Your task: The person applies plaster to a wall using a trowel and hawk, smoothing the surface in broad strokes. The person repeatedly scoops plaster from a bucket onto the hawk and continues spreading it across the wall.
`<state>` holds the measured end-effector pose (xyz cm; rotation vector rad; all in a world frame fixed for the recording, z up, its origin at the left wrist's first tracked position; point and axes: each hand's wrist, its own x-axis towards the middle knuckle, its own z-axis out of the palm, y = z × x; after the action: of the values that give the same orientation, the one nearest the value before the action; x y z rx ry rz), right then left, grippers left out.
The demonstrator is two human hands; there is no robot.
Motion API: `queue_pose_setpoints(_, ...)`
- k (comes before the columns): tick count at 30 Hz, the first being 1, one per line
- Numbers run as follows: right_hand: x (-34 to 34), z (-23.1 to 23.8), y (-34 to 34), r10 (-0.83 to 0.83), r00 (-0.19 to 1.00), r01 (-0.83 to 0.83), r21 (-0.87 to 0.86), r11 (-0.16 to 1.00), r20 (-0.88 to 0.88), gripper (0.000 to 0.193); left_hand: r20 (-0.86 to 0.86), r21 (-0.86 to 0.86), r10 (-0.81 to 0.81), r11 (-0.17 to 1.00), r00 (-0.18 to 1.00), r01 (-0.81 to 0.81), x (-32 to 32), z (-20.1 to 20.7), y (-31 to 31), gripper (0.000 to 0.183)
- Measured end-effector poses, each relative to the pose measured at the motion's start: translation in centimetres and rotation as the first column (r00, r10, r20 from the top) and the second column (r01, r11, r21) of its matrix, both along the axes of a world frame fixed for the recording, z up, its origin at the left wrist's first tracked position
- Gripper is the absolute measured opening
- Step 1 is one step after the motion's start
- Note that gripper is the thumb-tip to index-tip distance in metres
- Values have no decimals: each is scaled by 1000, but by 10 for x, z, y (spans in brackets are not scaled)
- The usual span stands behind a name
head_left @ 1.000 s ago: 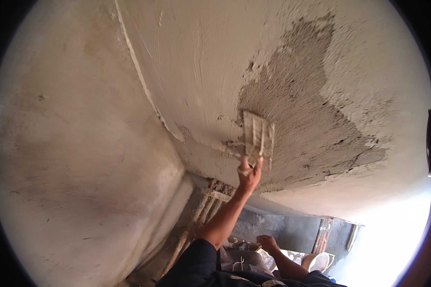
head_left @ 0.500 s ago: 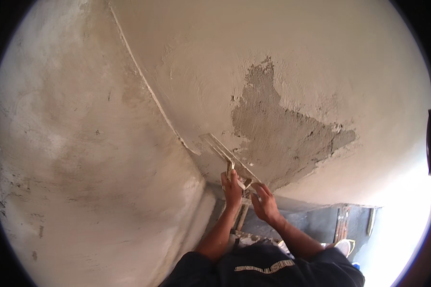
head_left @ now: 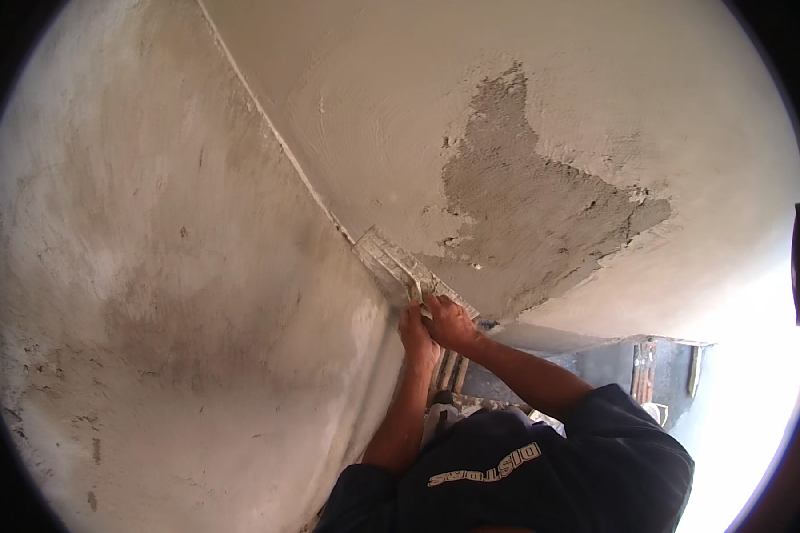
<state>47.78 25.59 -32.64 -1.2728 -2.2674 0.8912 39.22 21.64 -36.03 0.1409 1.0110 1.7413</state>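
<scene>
A long plastering trowel (head_left: 384,258), smeared with pale plaster, lies against the wall where two surfaces meet in a corner. My left hand (head_left: 415,327) is closed round the handle side of the trowel, its wrist low and close to the left wall. Right beside it, my right hand (head_left: 452,323) is closed too, fingers curled over the handle and blade back; the hands touch or nearly touch. Part of the handle is hidden under my fingers. Right of the blade spreads a darker, rough patch (head_left: 542,209) in the smooth, light plaster (head_left: 373,115).
A raised ridge of plaster (head_left: 271,129) runs down the corner to the trowel's tip. The left wall (head_left: 169,266) is mottled and smudged. Below are wooden bars (head_left: 451,371), a bluish-grey floor area (head_left: 578,364) and a reddish-brown upright piece (head_left: 644,380). Bright light enters at the right.
The trowel has moved left against the corner ridge. My right hand has shifted left from the blade's far end to the handle beside my left hand.
</scene>
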Motion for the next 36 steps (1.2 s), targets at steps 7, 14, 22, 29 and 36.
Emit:
queue_pose_setpoints(7,-23,-36,37,193,955,-168,-126,978,223,44,-814,-298,-235,954,532,-33,-113,1,-56,37)
queue_pose_setpoints(14,-52,-95,84,231,846,-200,-116,973,481,34,-233,686,40,715,-972,-135,-300,212,-173,23)
queue_pose_setpoints(22,-111,-180,92,-14,998,15,4,1000,-61,32,-108,669,-172,716,-979,-199,-321,220,-144,30)
queue_pose_setpoints(29,-188,-195,85,-59,905,-97,-341,935,-421,39,-36,597,-238,774,-971,-212,-321,225,-157,29)
queue_pose_setpoints(36,-236,-293,140,-9,917,-70,-183,981,-399,31,-37,590,-314,760,-949,-274,-314,219,-137,44)
